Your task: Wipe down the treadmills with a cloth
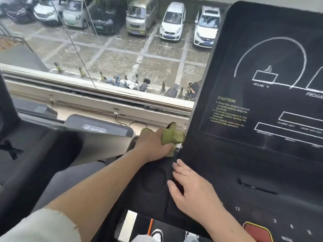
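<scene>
One treadmill console (227,154) edge seems under way: left hand (152,147) clutches the green cloth (170,137), right hand (190,189) rests, fingers loosely spread; most seemingly remains.

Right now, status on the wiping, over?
Left grip clutching green cloth at left edge of black treadmill console. Right grip resting on console. Nothing in the way.

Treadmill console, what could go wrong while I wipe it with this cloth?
The right hand rests on the console close to the number keys and red button; leaning or wiping there might press one. The green cloth, bunched in the left hand at the console's edge, may skip the round recess.
</scene>
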{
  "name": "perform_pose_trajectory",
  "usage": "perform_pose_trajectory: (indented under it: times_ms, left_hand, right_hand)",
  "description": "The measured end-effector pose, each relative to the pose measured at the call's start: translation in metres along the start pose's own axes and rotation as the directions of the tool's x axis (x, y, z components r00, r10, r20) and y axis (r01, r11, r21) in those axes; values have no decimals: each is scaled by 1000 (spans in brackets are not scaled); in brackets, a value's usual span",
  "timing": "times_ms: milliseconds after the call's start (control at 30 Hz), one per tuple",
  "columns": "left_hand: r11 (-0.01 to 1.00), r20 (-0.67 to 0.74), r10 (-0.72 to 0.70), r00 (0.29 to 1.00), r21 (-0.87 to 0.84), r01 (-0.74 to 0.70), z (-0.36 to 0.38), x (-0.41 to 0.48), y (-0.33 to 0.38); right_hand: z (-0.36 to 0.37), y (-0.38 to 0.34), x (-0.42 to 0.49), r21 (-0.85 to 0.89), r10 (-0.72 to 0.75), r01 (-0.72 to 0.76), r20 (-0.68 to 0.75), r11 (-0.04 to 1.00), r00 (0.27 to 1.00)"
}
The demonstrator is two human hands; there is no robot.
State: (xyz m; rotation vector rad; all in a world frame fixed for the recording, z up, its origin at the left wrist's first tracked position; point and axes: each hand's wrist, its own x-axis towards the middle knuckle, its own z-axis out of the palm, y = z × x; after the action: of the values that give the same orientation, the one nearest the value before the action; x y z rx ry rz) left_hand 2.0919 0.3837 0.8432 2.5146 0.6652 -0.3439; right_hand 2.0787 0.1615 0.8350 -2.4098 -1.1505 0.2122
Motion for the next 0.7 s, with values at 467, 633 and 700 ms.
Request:
perform_pose_trajectory:
  times_ms: [467,633,700]
  left_hand:
    - [995,-123,-74,990,63,82,5,-6,3]
    - [992,-199,118,973,-23,-125,26,-68,-5]
    - [986,-148,167,975,45,-162,40,-99,-7]
  right_hand:
    - [7,6,-1,-82,-45,55,115,995,992]
    - [2,0,4,-181,-36,61,140,982,990]
    - [-4,-4,8,-193,-41,81,202,978,979]
